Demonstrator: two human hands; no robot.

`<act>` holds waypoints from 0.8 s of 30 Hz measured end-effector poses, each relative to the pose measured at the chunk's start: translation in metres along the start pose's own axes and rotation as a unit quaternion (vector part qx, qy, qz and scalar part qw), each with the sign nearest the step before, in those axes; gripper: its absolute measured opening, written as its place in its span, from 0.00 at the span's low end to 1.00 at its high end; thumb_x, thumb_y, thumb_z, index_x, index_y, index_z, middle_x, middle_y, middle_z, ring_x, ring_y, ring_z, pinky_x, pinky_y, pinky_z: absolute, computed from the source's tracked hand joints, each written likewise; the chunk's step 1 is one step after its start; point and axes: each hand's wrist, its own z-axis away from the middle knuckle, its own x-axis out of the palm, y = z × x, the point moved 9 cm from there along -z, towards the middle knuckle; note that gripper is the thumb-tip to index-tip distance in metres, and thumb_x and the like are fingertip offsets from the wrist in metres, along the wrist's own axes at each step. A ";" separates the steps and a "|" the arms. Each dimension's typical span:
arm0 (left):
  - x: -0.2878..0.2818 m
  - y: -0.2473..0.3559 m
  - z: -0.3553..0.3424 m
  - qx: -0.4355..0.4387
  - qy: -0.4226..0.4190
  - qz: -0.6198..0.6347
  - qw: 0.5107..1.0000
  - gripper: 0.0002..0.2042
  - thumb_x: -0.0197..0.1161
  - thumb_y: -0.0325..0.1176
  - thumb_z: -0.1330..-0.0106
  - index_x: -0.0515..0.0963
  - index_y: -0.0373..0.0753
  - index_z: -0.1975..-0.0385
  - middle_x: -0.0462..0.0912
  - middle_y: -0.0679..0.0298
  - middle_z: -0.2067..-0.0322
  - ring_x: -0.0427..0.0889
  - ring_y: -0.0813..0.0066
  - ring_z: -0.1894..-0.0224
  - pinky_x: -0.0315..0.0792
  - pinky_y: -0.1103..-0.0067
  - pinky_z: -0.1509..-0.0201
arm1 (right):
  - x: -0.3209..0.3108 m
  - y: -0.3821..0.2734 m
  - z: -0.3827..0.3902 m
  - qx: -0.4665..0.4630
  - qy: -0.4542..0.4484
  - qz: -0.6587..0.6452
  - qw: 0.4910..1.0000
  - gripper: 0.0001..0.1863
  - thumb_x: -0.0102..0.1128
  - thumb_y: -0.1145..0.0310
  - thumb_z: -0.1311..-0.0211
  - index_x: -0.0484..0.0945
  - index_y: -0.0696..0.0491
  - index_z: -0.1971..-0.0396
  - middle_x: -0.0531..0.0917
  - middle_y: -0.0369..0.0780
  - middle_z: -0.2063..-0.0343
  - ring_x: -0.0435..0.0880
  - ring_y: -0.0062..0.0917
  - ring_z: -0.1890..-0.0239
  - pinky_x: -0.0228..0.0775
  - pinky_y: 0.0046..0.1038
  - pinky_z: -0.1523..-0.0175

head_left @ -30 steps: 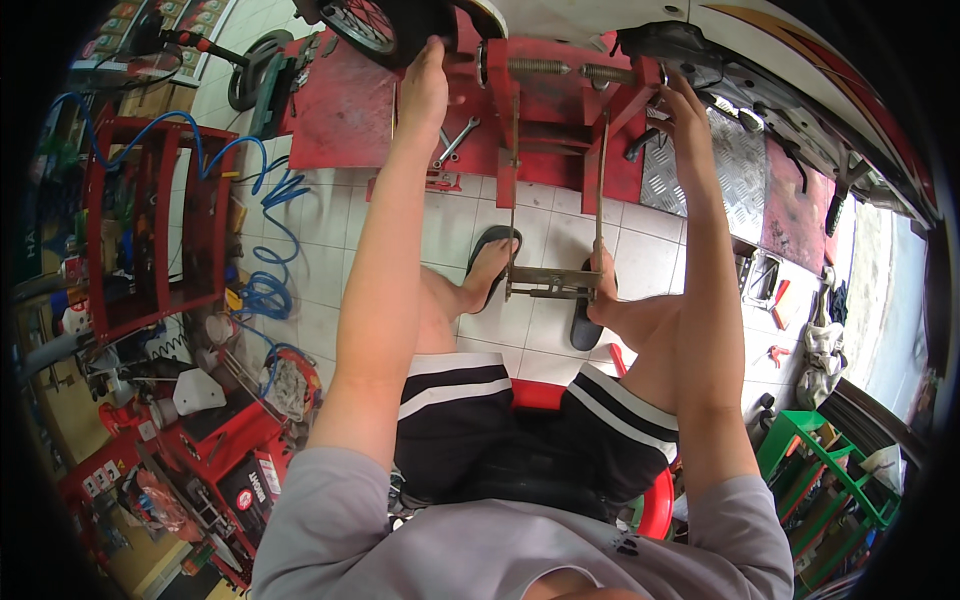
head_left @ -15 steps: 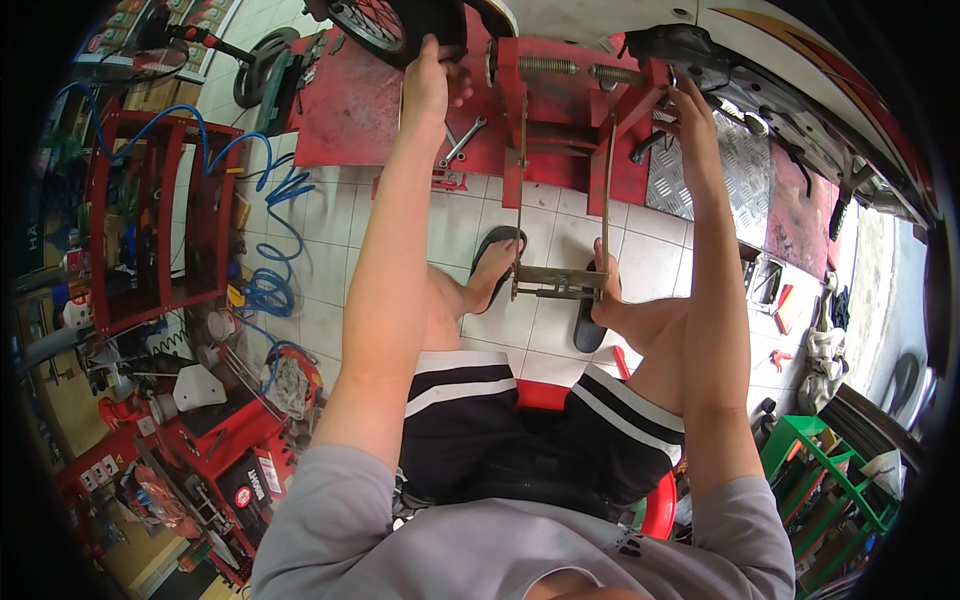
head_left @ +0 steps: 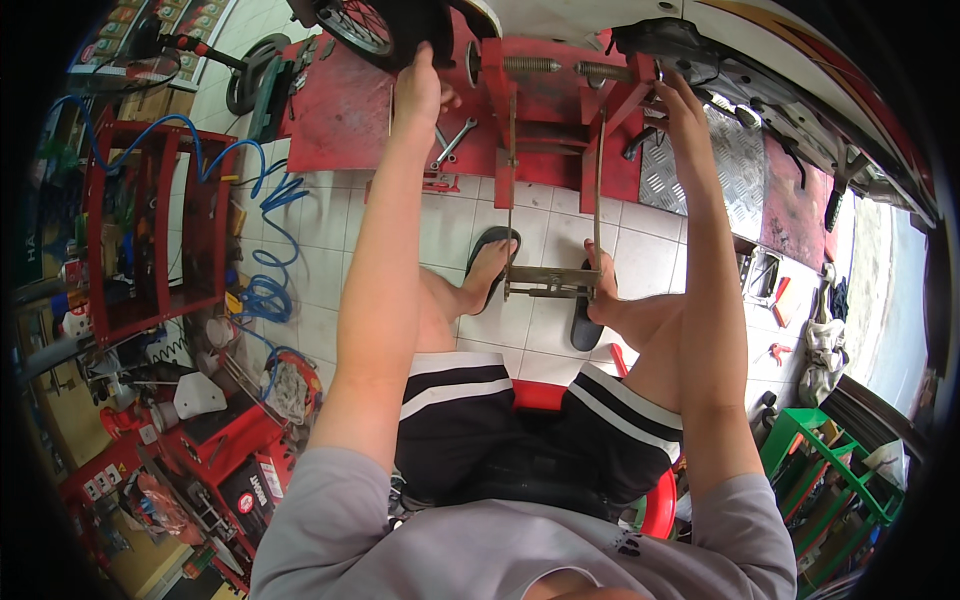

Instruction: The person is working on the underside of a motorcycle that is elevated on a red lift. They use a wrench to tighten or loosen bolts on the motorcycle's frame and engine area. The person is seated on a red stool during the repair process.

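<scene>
My left hand [head_left: 418, 92] reaches up to the black tyre [head_left: 425, 25] of a spoked wheel. Its fingers are apart, and one fingertip overlaps the tyre's lower edge; I cannot tell whether it presses on it. My right hand [head_left: 684, 108] is by the outer side of a red metal stand [head_left: 493, 90], fingers stretched toward the top of its right upright. Contact there is unclear. Two coil springs [head_left: 530, 65] lie along the stand's top. From the stand a thin metal U-shaped frame [head_left: 550, 277] extends toward me, its crossbar between my feet.
Crossed wrenches [head_left: 455, 142] lie on the red platform [head_left: 340, 120]. A motorcycle body [head_left: 760, 80] fills the far right, beside a chequered metal plate [head_left: 700, 180]. On the left stand a coiled blue hose [head_left: 268, 285] and a red rack [head_left: 160, 300]. A green rack [head_left: 830, 470] is at right.
The stand, wheel and platform sit slightly further left in the picture. My left hand's fingers have come down a little beside the tyre. My right hand stays at the stand's right upright.
</scene>
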 end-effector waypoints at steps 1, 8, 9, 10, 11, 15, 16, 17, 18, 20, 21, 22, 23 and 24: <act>-0.007 -0.005 -0.005 -0.002 0.021 -0.004 1.000 0.27 0.43 0.56 0.32 0.70 0.36 0.50 0.82 0.62 0.74 0.78 0.72 0.75 0.69 0.80 0.66 | 0.000 0.001 0.000 0.002 -0.003 -0.003 1.000 0.25 0.48 0.61 0.37 0.69 0.57 0.42 0.79 0.43 0.53 0.79 0.28 0.54 0.68 0.28 0.50; -0.005 -0.004 -0.008 0.017 0.024 -0.014 0.999 0.28 0.41 0.56 0.31 0.69 0.37 0.46 0.82 0.63 0.72 0.77 0.75 0.75 0.70 0.79 0.65 | -0.001 0.003 -0.001 -0.002 -0.003 0.004 1.000 0.24 0.48 0.60 0.36 0.70 0.57 0.43 0.80 0.43 0.55 0.80 0.27 0.55 0.68 0.27 0.50; -0.006 -0.004 -0.008 0.004 0.023 -0.024 0.999 0.28 0.40 0.56 0.31 0.68 0.37 0.45 0.82 0.64 0.71 0.77 0.75 0.74 0.70 0.79 0.65 | -0.002 0.004 -0.001 -0.001 -0.003 0.007 1.000 0.24 0.48 0.60 0.36 0.70 0.57 0.43 0.80 0.43 0.55 0.80 0.27 0.56 0.68 0.27 0.50; -0.004 -0.002 -0.007 0.016 0.012 -0.014 1.000 0.28 0.39 0.56 0.31 0.68 0.37 0.44 0.82 0.64 0.71 0.78 0.75 0.74 0.70 0.78 0.65 | -0.002 0.004 -0.001 0.000 -0.004 0.007 1.000 0.24 0.48 0.60 0.36 0.70 0.57 0.43 0.80 0.43 0.56 0.80 0.27 0.56 0.68 0.27 0.50; -0.002 0.002 -0.006 0.028 0.001 -0.004 1.000 0.29 0.39 0.56 0.31 0.67 0.37 0.44 0.82 0.64 0.70 0.78 0.75 0.74 0.71 0.78 0.66 | -0.002 0.005 -0.001 0.001 -0.004 0.008 1.000 0.24 0.48 0.60 0.36 0.70 0.57 0.43 0.80 0.43 0.56 0.80 0.27 0.56 0.68 0.27 0.50; 0.001 0.003 -0.008 0.056 -0.003 0.008 0.998 0.30 0.38 0.57 0.31 0.65 0.37 0.42 0.82 0.63 0.70 0.79 0.73 0.73 0.71 0.78 0.69 | -0.002 0.005 -0.002 -0.003 -0.002 0.015 1.000 0.24 0.48 0.60 0.36 0.70 0.57 0.43 0.80 0.42 0.57 0.81 0.27 0.56 0.69 0.27 0.51; -0.006 -0.005 -0.014 0.020 0.001 -0.018 1.000 0.31 0.38 0.57 0.31 0.64 0.36 0.41 0.82 0.62 0.69 0.80 0.72 0.73 0.71 0.78 0.70 | -0.002 0.004 -0.002 -0.004 -0.004 0.014 1.000 0.24 0.48 0.60 0.36 0.70 0.57 0.44 0.81 0.42 0.57 0.81 0.27 0.57 0.69 0.27 0.51; -0.010 -0.011 -0.014 -0.017 0.005 -0.044 0.999 0.31 0.38 0.57 0.31 0.64 0.36 0.40 0.82 0.62 0.68 0.80 0.72 0.73 0.71 0.79 0.70 | -0.001 0.004 -0.002 -0.004 -0.006 0.013 1.000 0.24 0.48 0.60 0.37 0.70 0.57 0.44 0.81 0.42 0.57 0.81 0.27 0.57 0.69 0.27 0.51; -0.011 -0.004 -0.015 0.025 0.022 -0.027 0.999 0.32 0.39 0.57 0.31 0.63 0.35 0.40 0.82 0.61 0.67 0.80 0.71 0.73 0.71 0.78 0.70 | 0.000 0.004 -0.002 -0.004 -0.008 0.012 1.000 0.24 0.48 0.60 0.37 0.70 0.57 0.44 0.81 0.42 0.58 0.81 0.27 0.57 0.69 0.27 0.51; -0.007 0.010 -0.009 0.109 0.055 0.008 0.993 0.32 0.40 0.58 0.31 0.62 0.35 0.39 0.82 0.61 0.65 0.80 0.69 0.75 0.72 0.78 0.69 | -0.001 0.004 -0.002 0.000 -0.006 0.015 1.000 0.24 0.48 0.60 0.37 0.71 0.57 0.44 0.81 0.42 0.58 0.81 0.27 0.57 0.69 0.27 0.51; -0.003 0.008 -0.007 0.079 0.042 0.003 0.996 0.33 0.40 0.57 0.31 0.62 0.34 0.39 0.82 0.61 0.64 0.80 0.69 0.75 0.72 0.78 0.68 | -0.002 0.005 -0.003 0.002 -0.004 0.017 1.000 0.24 0.48 0.60 0.37 0.71 0.57 0.44 0.81 0.42 0.58 0.81 0.27 0.57 0.69 0.28 0.51; 0.000 0.005 -0.004 0.049 0.030 -0.002 0.998 0.33 0.40 0.57 0.31 0.62 0.34 0.39 0.82 0.60 0.64 0.80 0.68 0.76 0.72 0.78 0.68 | -0.003 0.005 -0.002 0.000 -0.002 0.016 1.000 0.24 0.48 0.60 0.37 0.71 0.57 0.44 0.81 0.42 0.58 0.81 0.27 0.57 0.69 0.27 0.52; 0.001 0.003 -0.001 0.021 0.019 -0.007 1.000 0.33 0.40 0.57 0.31 0.62 0.34 0.39 0.82 0.60 0.63 0.80 0.68 0.77 0.72 0.78 0.68 | -0.003 0.005 -0.003 -0.003 -0.002 0.016 1.000 0.24 0.49 0.60 0.37 0.71 0.57 0.44 0.81 0.42 0.58 0.81 0.27 0.57 0.70 0.27 0.52; -0.001 0.002 -0.001 0.019 0.025 -0.004 0.999 0.32 0.40 0.57 0.31 0.63 0.34 0.40 0.82 0.60 0.64 0.80 0.68 0.76 0.73 0.78 0.68 | -0.004 0.005 -0.003 -0.006 -0.002 0.015 1.000 0.24 0.49 0.60 0.37 0.71 0.57 0.44 0.81 0.42 0.58 0.81 0.27 0.57 0.70 0.27 0.52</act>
